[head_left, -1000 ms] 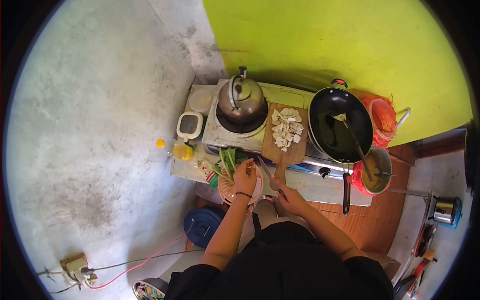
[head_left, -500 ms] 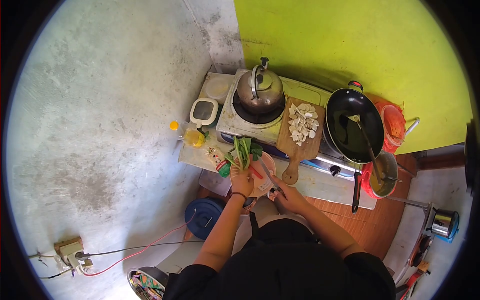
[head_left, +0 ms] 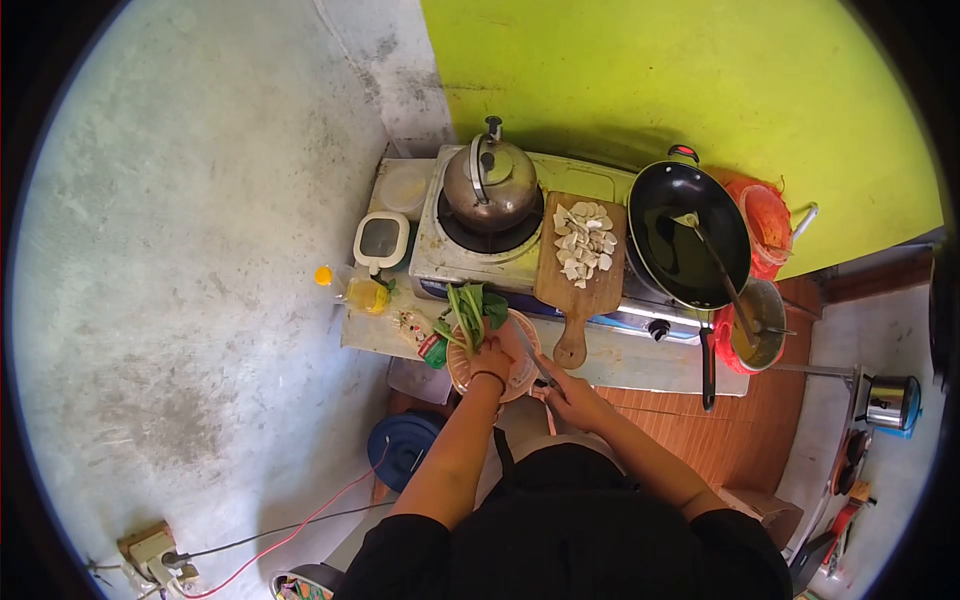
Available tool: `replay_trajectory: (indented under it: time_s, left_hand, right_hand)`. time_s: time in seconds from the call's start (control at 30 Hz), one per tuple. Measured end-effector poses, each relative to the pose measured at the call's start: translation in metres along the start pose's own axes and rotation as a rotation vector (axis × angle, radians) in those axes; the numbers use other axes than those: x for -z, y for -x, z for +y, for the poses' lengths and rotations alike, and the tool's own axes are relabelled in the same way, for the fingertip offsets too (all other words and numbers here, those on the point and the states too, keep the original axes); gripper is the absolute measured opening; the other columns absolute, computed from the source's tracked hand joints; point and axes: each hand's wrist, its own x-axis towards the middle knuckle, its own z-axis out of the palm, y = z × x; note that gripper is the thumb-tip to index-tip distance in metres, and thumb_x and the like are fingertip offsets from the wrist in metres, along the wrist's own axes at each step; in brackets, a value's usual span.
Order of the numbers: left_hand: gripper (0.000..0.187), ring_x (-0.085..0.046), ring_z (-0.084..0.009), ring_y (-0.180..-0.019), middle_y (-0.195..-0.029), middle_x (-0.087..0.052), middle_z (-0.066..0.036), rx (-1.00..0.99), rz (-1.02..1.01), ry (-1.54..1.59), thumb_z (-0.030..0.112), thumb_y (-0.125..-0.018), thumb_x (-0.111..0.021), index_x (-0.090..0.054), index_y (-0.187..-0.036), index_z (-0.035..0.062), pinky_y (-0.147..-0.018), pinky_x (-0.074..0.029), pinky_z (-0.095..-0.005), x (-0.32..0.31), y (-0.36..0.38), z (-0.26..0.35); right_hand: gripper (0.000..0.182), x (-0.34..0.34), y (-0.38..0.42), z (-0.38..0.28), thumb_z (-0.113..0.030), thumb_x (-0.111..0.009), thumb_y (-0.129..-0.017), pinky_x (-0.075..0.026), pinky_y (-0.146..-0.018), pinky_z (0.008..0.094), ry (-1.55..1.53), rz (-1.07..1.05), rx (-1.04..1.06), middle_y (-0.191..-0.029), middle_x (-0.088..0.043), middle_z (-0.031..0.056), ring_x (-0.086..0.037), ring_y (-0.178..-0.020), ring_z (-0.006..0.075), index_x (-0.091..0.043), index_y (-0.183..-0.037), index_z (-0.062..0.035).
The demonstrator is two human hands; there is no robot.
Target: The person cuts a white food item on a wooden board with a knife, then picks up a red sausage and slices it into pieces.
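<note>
My left hand [head_left: 488, 362] reaches into a pink basket-like bowl [head_left: 461, 382], its fingers bent together over the stem ends of some leafy greens [head_left: 468, 312]. What those fingers grip is hidden. In my right hand [head_left: 574, 400] is a knife [head_left: 533, 352], its blade slanting up and left over the bowl's right side. The bowl sits low in front of me, by the edge of the counter. Just beyond it, a wooden cutting board [head_left: 601, 291] carries pale sliced pieces [head_left: 585, 240].
A kettle [head_left: 490, 185] stands on the stove's left burner. To the right are a black wok [head_left: 668, 235] with a spatula and a pot [head_left: 768, 310] beside it. An oil bottle [head_left: 366, 295] and a lidded container [head_left: 381, 240] stand at left. A blue lid [head_left: 400, 450] lies below.
My left hand has shifted right across the bowl, away from the greens' left side. The red strip seen beside it is now mostly covered. The camera view has turned slightly.
</note>
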Motion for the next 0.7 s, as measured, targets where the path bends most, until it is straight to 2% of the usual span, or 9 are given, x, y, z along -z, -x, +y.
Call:
replay_trajectory:
  time_s: [0.07, 0.17, 0.23, 0.3, 0.4, 0.5, 0.6, 0.7]
  left_hand:
    - [0.042, -0.046, -0.026, -0.127, -0.136, -0.045, -0.01, -0.066, 0.026, -0.032, 0.034, -0.09, -0.058, -0.057, -0.122, 0.0061, -0.101, -0.043, -0.0458, -0.019, -0.013, -0.009]
    - [0.043, -0.052, -0.0265, -0.12, -0.126, -0.054, -0.01, -0.143, 0.067, -0.088, 0.035, -0.089, -0.06, -0.058, -0.12, 0.0057, -0.095, -0.047, -0.0448, 0.002, -0.006, -0.013]
    - [0.04, -0.055, -0.0267, -0.116, -0.122, -0.056, -0.01, -0.175, 0.058, -0.092, 0.033, -0.089, -0.059, -0.059, -0.118, 0.007, -0.09, -0.051, -0.043, 0.006, -0.007, -0.014]
    - [0.034, -0.057, -0.0265, -0.113, -0.12, -0.057, -0.01, -0.196, -0.009, -0.043, 0.03, -0.089, -0.058, -0.06, -0.115, 0.0088, -0.084, -0.054, -0.0406, -0.005, -0.016, -0.013]
    - [0.025, -0.062, -0.0266, -0.102, -0.108, -0.063, -0.011, -0.242, 0.197, -0.111, 0.021, -0.085, -0.058, -0.061, -0.106, 0.0066, -0.075, -0.056, -0.0369, -0.004, -0.013, -0.011]
    - [0.025, -0.062, -0.0268, -0.101, -0.103, -0.064, -0.011, -0.202, 0.274, 0.044, 0.015, -0.082, -0.062, -0.06, -0.106, 0.0076, -0.074, -0.056, -0.0381, 0.007, -0.014, -0.008]
    - [0.018, -0.063, -0.0298, -0.096, -0.096, -0.065, -0.011, -0.095, 0.315, 0.189, 0.016, -0.084, -0.056, -0.059, -0.101, 0.0091, -0.075, -0.054, -0.0422, 0.02, -0.009, -0.006]
    - [0.021, -0.064, -0.0304, -0.092, -0.095, -0.065, -0.015, -0.011, 0.383, 0.519, 0.013, -0.085, -0.057, -0.059, -0.105, 0.0055, -0.073, -0.053, -0.0426, 0.059, 0.017, -0.009]
  right_hand:
    - [0.065, 0.003, 0.002, -0.005, -0.013, -0.05, -0.094, -0.044, -0.065, 0.0338, 0.006, -0.056, -0.094, -0.069, -0.055, 0.0157, -0.052, -0.061, 0.0236, -0.022, -0.152, -0.0223]
    - [0.065, 0.004, 0.003, -0.009, -0.013, -0.05, -0.095, -0.043, -0.064, 0.034, -0.005, -0.047, -0.092, -0.067, -0.054, 0.014, -0.051, -0.061, 0.0226, -0.021, -0.152, -0.021]
    - [0.066, 0.001, 0.004, -0.006, -0.013, -0.052, -0.093, -0.044, -0.062, 0.0354, -0.016, -0.019, -0.075, -0.061, -0.051, 0.0136, -0.052, -0.056, 0.0249, -0.021, -0.152, -0.0215]
    - [0.067, 0.001, 0.005, -0.004, -0.013, -0.052, -0.093, -0.044, -0.06, 0.0362, -0.014, 0.01, -0.053, -0.058, -0.049, 0.0133, -0.053, -0.054, 0.0259, -0.022, -0.151, -0.0217]
    - [0.067, 0.002, 0.006, -0.002, -0.012, -0.052, -0.093, -0.044, -0.06, 0.0362, -0.004, 0.04, -0.034, -0.058, -0.05, 0.0131, -0.053, -0.053, 0.0259, -0.022, -0.151, -0.0214]
    - [0.067, 0.003, 0.005, -0.001, -0.012, -0.052, -0.093, -0.045, -0.06, 0.0362, -0.017, 0.044, -0.054, -0.059, -0.05, 0.0131, -0.053, -0.054, 0.0259, -0.022, -0.151, -0.0212]
    - [0.067, 0.006, 0.004, -0.003, -0.012, -0.052, -0.092, -0.045, -0.06, 0.036, -0.043, 0.052, -0.064, -0.059, -0.05, 0.0127, -0.054, -0.054, 0.0255, -0.022, -0.151, -0.0215]
    - [0.068, 0.01, 0.004, -0.006, -0.012, -0.052, -0.092, -0.045, -0.061, 0.0358, -0.057, 0.078, -0.068, -0.058, -0.05, 0.0124, -0.053, -0.053, 0.0249, -0.021, -0.152, -0.0227]
